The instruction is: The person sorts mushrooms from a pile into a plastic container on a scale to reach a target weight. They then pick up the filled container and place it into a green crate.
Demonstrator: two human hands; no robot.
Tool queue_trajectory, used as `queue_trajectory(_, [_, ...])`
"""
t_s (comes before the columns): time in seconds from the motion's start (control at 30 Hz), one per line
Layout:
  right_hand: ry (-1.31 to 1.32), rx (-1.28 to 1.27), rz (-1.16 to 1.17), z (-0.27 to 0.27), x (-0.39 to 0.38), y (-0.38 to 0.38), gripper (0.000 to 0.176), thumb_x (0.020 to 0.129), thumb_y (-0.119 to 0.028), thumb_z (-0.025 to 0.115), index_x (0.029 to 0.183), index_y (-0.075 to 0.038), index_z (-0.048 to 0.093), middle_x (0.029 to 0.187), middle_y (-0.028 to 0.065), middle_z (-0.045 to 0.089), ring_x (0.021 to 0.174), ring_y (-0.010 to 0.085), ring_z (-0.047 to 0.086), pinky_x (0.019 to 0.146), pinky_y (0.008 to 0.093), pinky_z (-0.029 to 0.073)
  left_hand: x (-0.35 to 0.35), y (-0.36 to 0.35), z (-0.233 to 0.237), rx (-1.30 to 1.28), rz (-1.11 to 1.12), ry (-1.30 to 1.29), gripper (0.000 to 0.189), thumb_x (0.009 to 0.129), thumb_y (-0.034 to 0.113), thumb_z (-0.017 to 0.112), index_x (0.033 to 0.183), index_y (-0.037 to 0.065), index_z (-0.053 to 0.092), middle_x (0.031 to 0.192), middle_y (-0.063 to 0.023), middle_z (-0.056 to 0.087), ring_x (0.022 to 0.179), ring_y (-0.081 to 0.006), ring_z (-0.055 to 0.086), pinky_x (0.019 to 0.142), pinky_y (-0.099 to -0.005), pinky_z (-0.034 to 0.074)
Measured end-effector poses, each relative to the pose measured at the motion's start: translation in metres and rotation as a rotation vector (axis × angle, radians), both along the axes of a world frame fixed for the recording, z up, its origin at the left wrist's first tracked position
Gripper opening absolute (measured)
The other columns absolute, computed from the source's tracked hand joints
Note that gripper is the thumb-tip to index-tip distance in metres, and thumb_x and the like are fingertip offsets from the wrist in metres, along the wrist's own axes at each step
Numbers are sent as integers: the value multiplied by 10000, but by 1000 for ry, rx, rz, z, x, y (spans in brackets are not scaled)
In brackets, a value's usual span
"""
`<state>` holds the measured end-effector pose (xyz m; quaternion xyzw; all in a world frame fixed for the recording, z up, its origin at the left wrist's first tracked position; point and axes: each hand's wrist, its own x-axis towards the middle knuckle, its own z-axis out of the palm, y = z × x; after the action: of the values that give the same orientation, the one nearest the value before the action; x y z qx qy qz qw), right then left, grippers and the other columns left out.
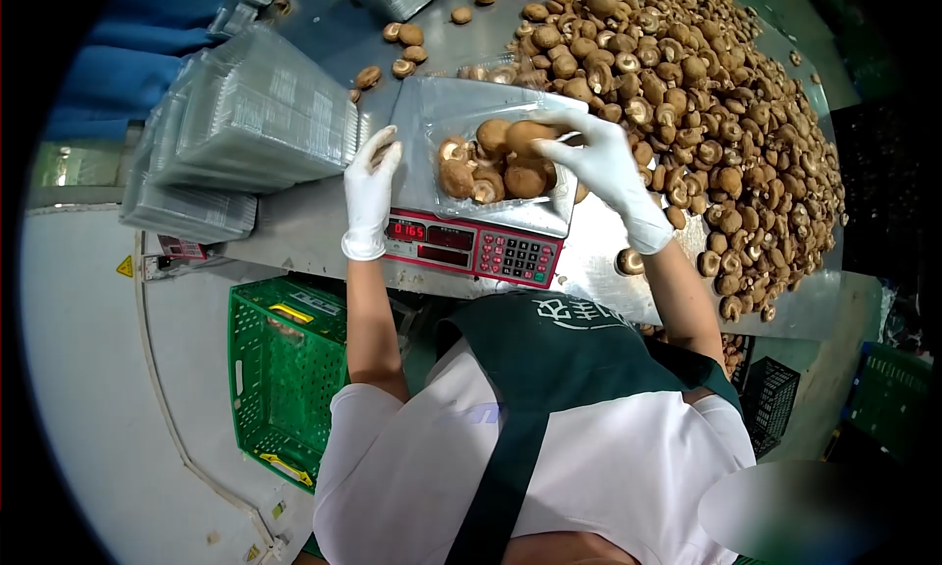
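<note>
A clear plastic tray (439, 207) with several brown shiitake mushrooms (456, 178) in it rests on a red digital scale (432, 254), whose red display lights up. My right hand (603, 163), in a white glove, reaches in from the right and pinches a shiitake mushroom (528, 137) over the tray's upper right part. At the tray's left side is my left hand (369, 192), also gloved, with its fingers slightly bent and apart and nothing held in them. The tray's raised clear lid (461, 96) extends away from me.
Stacks of clear plastic trays (260, 114) stand on the left. A large heap of shiitake mushrooms (687, 94) covers the right of the metal table (324, 230). Several loose mushrooms (404, 50) lie behind the scale. A green crate (285, 369) sits below, at the left.
</note>
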<state>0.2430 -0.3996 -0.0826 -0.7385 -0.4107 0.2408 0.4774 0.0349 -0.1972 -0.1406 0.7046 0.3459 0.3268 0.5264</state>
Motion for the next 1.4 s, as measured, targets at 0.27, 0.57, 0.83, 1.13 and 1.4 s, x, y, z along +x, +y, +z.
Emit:
queue_trajectory(0.27, [-795, -145, 172, -23, -37, 77, 295, 784, -256, 669, 1029, -91, 676, 915, 112, 673, 846, 309, 617, 712, 373, 525, 60, 32, -23, -391, -54, -44, 408, 931, 257, 582, 1263, 25, 543, 1127, -51, 598, 990, -139, 580, 874, -279, 461])
queue_trajectory(0.57, [-365, 138, -115, -7, 22, 32, 234, 834, -190, 677, 1054, -113, 694, 1004, 92, 691, 811, 184, 662, 749, 280, 534, 69, 48, 1, -534, -147, -382, 583, 967, 425, 459, 1371, 11, 390, 1277, -205, 516, 1111, -276, 538, 937, -387, 433])
queue_trajectory(0.83, [348, -18, -175, -16, 33, -51, 421, 882, -231, 648, 1236, -15, 573, 1075, 114, 675, 973, 159, 632, 856, 278, 493, -11, -20, 33, 449, -427, 133, 495, 784, 65, 698, 1252, 30, 542, 1244, -139, 553, 1189, -232, 509, 993, -356, 409])
queue_trajectory(1.13, [716, -171, -57, -57, -3, -44, 195, 914, -149, 619, 998, 18, 566, 779, 72, 658, 711, 133, 653, 638, 222, 514, -28, -74, -7, -571, -159, 114, 136, 925, 120, 578, 1015, 23, 547, 803, -55, 645, 629, -86, 601, 531, -195, 477])
queue_trajectory(1.4, [531, -29, -36, -73, -17, -59, 91, 866, -8, 618, 928, -3, 553, 764, 21, 601, 657, 86, 580, 604, 215, 483, -35, -86, -23, -374, -137, 41, 89, 903, 10, 546, 990, 6, 531, 782, -72, 646, 629, -90, 614, 539, -202, 492])
